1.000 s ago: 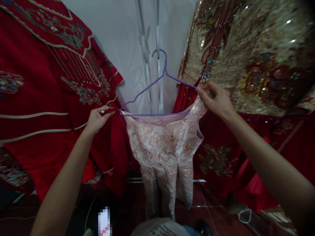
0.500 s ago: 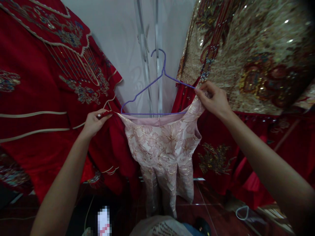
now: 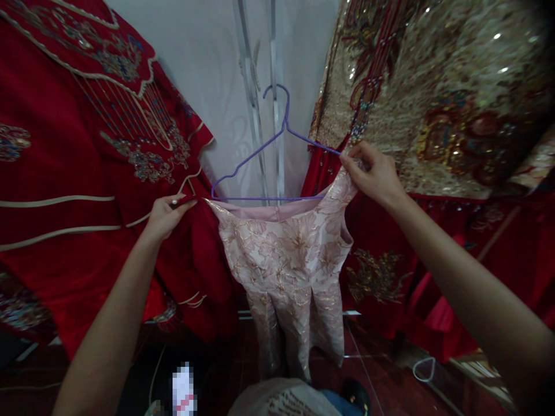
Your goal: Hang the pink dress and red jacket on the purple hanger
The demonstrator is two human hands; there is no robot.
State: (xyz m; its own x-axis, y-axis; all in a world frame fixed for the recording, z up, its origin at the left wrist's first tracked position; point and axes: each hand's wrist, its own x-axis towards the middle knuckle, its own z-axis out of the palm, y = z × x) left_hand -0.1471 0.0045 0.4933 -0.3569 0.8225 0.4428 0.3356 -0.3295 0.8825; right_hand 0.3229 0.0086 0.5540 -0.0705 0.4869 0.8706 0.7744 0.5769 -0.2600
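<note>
A pale pink dress [image 3: 281, 254] with a floral, gold-threaded pattern hangs on a purple wire hanger [image 3: 269, 138]. Thumb and fingers of my right hand [image 3: 377, 173] pinch the dress's right shoulder strap against the hanger's sloping arm. On the other side, my left hand [image 3: 167, 216] is closed in a pinch at the dress's left shoulder corner, which is drawn out to a point by the fingertips. Some red shows between those fingers, and the exact grip is hard to make out. Over the left part of the neckline, the hanger's end lies bare.
Red embroidered garments [image 3: 82, 173] hang at the left. A gold sequined garment [image 3: 459, 98] hangs at the right, above red cloth [image 3: 437, 271]. Behind the hanger are metal uprights [image 3: 274, 52] on a pale wall. Dark red floor tiles [image 3: 362, 370] lie below.
The hanger, dress and both hands appear slightly further left in view, along with the surroundings. The dress's lower part swings slightly; both hands keep their positions on it.
</note>
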